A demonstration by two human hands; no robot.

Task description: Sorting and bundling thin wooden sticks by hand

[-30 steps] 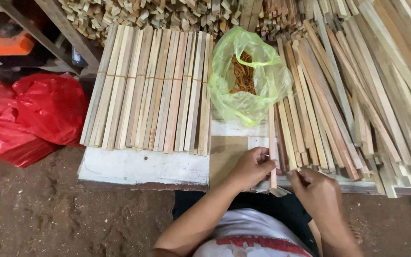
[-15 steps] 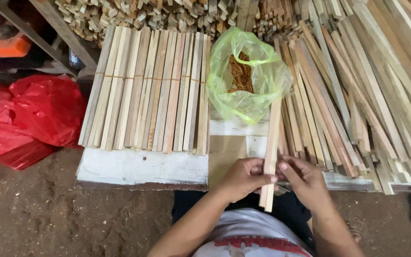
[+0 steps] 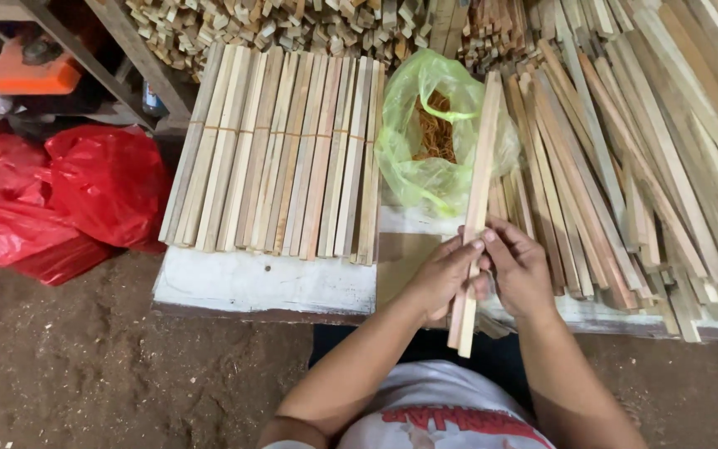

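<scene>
Both my hands grip a few long thin wooden slats (image 3: 477,179) held together, pointing away from me over the white bench (image 3: 268,283). My left hand (image 3: 446,274) wraps the slats from the left, and my right hand (image 3: 518,268) holds them from the right, near their lower end. The slats' far end lies across a green plastic bag (image 3: 421,158) holding orange rubber bands. A neat bundled row of slats (image 3: 280,154) lies to the left. A loose heap of slats (image 3: 625,158) spreads to the right.
Red plastic bags (image 3: 68,195) sit on the dirt floor at left. Small wood offcuts (image 3: 292,25) are piled at the back. An orange object (image 3: 31,75) rests under a wooden frame at top left. Sawdust covers the ground.
My hands picked slats from the right heap, drew them together in front of me, and now hold them higher and pushed farther forward over the green bag.
</scene>
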